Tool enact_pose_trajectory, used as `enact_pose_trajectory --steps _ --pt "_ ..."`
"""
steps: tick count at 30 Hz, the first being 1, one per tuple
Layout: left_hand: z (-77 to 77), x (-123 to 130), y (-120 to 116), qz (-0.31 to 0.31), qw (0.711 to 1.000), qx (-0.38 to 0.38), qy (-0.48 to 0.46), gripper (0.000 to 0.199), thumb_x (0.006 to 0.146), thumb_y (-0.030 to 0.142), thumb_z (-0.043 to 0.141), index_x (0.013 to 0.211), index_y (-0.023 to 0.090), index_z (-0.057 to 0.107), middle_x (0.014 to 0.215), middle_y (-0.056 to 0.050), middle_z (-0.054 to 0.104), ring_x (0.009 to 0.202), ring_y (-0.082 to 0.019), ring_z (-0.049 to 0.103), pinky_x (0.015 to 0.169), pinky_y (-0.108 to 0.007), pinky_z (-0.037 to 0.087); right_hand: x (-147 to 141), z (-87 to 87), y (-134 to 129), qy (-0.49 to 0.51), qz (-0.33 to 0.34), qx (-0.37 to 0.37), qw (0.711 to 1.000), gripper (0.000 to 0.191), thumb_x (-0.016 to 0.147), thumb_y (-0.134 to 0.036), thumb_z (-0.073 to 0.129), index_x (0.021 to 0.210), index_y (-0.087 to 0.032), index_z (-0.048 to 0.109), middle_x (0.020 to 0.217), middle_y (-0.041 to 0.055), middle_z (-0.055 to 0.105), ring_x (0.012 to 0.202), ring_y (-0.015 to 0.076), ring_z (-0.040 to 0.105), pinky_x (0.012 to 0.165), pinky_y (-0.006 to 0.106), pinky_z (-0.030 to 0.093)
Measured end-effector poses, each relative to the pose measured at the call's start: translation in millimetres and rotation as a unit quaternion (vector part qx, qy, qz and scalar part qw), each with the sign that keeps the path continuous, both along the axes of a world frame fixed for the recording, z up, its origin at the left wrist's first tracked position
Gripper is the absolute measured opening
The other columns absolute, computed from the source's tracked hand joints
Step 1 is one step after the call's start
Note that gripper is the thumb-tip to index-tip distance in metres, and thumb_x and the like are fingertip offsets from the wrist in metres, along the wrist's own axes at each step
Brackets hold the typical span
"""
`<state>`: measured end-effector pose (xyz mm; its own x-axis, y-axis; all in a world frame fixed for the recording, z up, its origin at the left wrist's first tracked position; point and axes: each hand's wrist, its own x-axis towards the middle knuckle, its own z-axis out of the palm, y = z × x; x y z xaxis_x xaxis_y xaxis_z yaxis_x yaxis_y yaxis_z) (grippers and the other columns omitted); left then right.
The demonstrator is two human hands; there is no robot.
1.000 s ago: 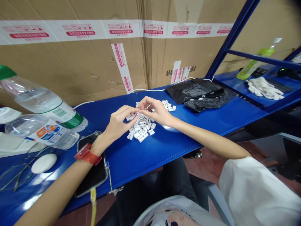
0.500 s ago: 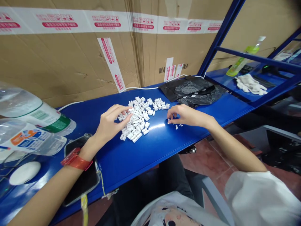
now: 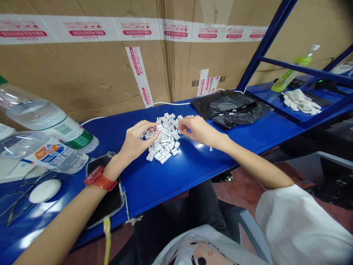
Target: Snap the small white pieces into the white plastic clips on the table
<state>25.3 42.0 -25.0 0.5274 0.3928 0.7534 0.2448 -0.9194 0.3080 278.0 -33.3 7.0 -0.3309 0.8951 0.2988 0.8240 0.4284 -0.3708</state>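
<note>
A heap of small white plastic connectors (image 3: 164, 145) lies on the blue tabletop (image 3: 165, 184). My left hand (image 3: 138, 141) rests at the heap's left side, with its fingertips on the connectors. My right hand (image 3: 197, 130) reaches the upper right edge of the heap, its fingertips pinched close together. Whether either hand holds a connector is hidden by the fingers. A few loose white bits (image 3: 211, 149) lie just below my right hand. A red watch (image 3: 97, 178) circles my left wrist.
Two plastic water bottles (image 3: 41, 114) lie at left, near a phone (image 3: 106, 191), a white mouse (image 3: 45, 191) and glasses (image 3: 19, 202). A black plastic bag (image 3: 228, 110) lies behind my right hand. A cardboard wall (image 3: 82, 77) stands beyond the table.
My right hand has moved left, from the loose bits back to the heap's upper right edge. My left hand has shifted slightly along the heap's left side.
</note>
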Motion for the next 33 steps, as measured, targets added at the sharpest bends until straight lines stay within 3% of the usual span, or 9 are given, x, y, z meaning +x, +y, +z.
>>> enact_pose_trajectory --steps 4,8,14,24,33 --pt "0.0 2 -1 0.008 0.993 -0.114 -0.037 0.020 0.092 0.028 0.081 0.108 0.017 0.085 0.083 -0.002 0.077 0.068 -0.014 0.060 0.069 -0.027 0.050 -25 3.8 20 0.216 0.045 0.110 0.969 0.010 0.093 -0.016 0.070 0.084 -0.018 0.065 0.080 -0.0011 0.070 0.070 0.0114 0.058 0.068 0.026 0.043" --pt "-2.0 3 0 -0.002 0.968 -0.236 -0.081 0.024 0.085 0.036 0.085 0.103 0.019 0.087 0.087 -0.005 0.082 0.071 -0.016 0.064 0.071 -0.029 0.053 -40 -9.8 27 0.295 0.076 0.135 0.943 0.012 0.096 -0.021 0.070 0.085 -0.017 0.071 0.081 0.0001 0.074 0.069 0.0110 0.059 0.065 0.026 0.044" --pt "-1.8 4 -1 -0.027 0.949 -0.299 -0.098 0.029 0.082 0.041 0.090 0.101 0.019 0.088 0.089 -0.007 0.084 0.075 -0.019 0.071 0.073 -0.031 0.056 -41 -30.8 25 0.267 0.086 0.204 0.938 0.013 0.102 -0.024 0.069 0.092 -0.018 0.075 0.094 0.0053 0.082 0.081 0.0152 0.069 0.072 0.031 0.051" --pt "0.6 5 -1 -0.033 0.939 -0.331 -0.090 0.041 0.081 0.053 0.089 0.102 0.018 0.087 0.096 -0.010 0.085 0.084 -0.024 0.077 0.081 -0.037 0.062 -43 -30.5 20 0.231 0.090 0.194 0.949 0.017 0.106 -0.028 0.062 0.097 -0.020 0.074 0.100 0.0071 0.082 0.086 0.0188 0.069 0.080 0.038 0.056" --pt "-0.6 3 2 -0.026 0.950 -0.305 -0.061 0.053 0.083 0.064 0.086 0.108 0.017 0.087 0.102 -0.013 0.085 0.090 -0.026 0.077 0.083 -0.037 0.062 -37 -36.8 29 0.191 0.116 0.222 0.949 0.015 0.106 -0.027 0.060 0.105 -0.019 0.073 0.108 0.0104 0.079 0.100 0.0219 0.067 0.087 0.040 0.055"
